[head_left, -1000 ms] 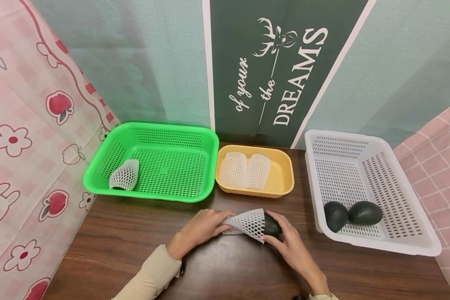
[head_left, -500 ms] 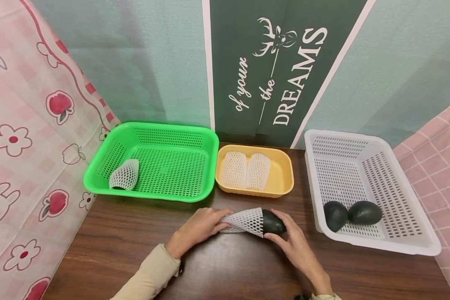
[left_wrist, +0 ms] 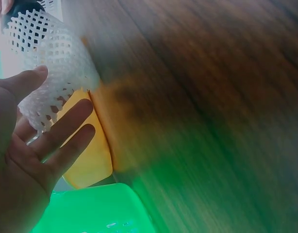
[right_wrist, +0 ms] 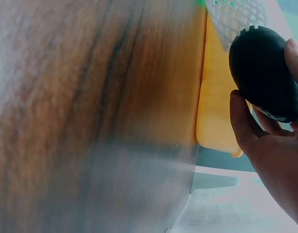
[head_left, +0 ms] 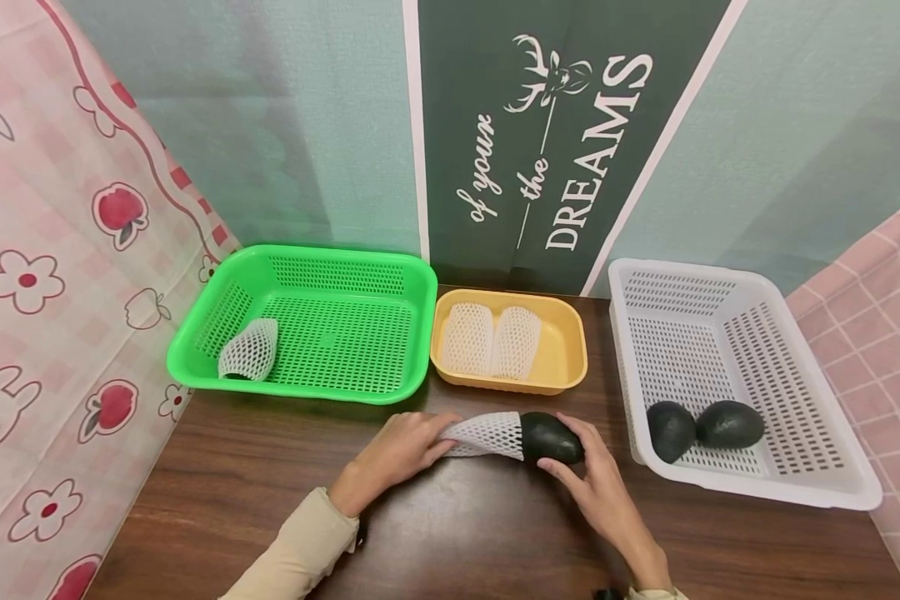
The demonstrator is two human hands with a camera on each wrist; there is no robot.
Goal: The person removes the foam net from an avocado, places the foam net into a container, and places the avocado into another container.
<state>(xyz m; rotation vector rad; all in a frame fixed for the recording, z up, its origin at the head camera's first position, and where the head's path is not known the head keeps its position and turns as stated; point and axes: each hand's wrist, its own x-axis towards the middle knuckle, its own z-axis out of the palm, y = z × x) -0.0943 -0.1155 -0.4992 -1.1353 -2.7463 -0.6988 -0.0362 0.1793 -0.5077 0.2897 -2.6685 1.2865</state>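
My left hand (head_left: 397,457) pinches the left end of a white foam net sleeve (head_left: 487,434) between thumb and fingers. The sleeve's other end fits round the tip of a dark avocado (head_left: 551,437), whose larger part is bare. Around the avocado's right end curl the thumb and fingers of my right hand (head_left: 596,483). In the right wrist view, the net's edge meets the near end of the avocado (right_wrist: 263,73). The left wrist view has the sleeve (left_wrist: 57,53) running between thumb and fingers, other fingers spread below it.
A green basket (head_left: 300,393) at the left holds a netted avocado (head_left: 249,350). Behind my hands, a yellow tray (head_left: 562,354) holds two foam nets (head_left: 516,343). The white basket (head_left: 750,479) at right contains two bare avocados (head_left: 731,425). A curtain hangs behind.
The avocado and my right hand have shifted right, and more of the avocado shows outside the sleeve. The sleeve looks narrower at its right edge. My left hand has moved slightly left.
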